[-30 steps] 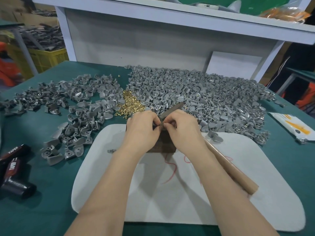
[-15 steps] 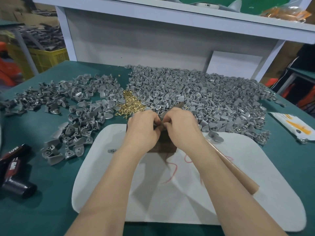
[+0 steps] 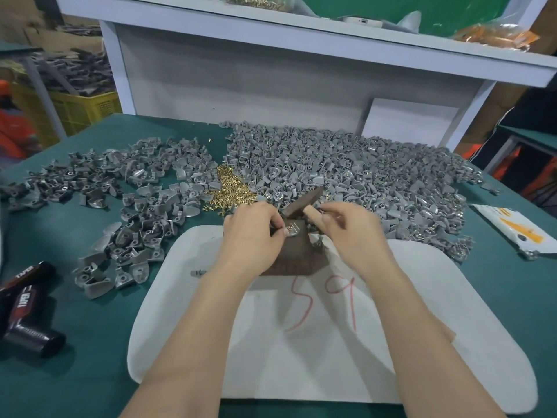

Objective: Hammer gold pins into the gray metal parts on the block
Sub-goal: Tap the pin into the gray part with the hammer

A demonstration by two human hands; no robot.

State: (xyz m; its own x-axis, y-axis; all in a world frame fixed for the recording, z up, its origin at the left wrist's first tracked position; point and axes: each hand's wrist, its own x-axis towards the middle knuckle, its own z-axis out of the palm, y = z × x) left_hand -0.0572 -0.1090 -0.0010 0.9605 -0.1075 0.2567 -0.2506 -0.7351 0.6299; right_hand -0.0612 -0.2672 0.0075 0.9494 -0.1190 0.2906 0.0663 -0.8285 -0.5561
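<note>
**Q:** Where does the gray metal part [image 3: 291, 231] lie?

**A:** On top of the brown block [image 3: 294, 260], which stands on the white mat [image 3: 422, 297]. The left hand [image 3: 251, 233] pinches the part's left edge with its fingertips [image 3: 282, 229].

**Q:** And the right hand [image 3: 354, 233]?

**A:** Its fingers are curled round the hammer [image 3: 303, 200] handle close under the head, which is just behind the part. The gold pins [image 3: 232, 190] are heaped beyond the left hand.

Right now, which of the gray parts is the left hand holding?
The part on the brown block, pinched by the left hand; the others lie loose in heaps.
</note>
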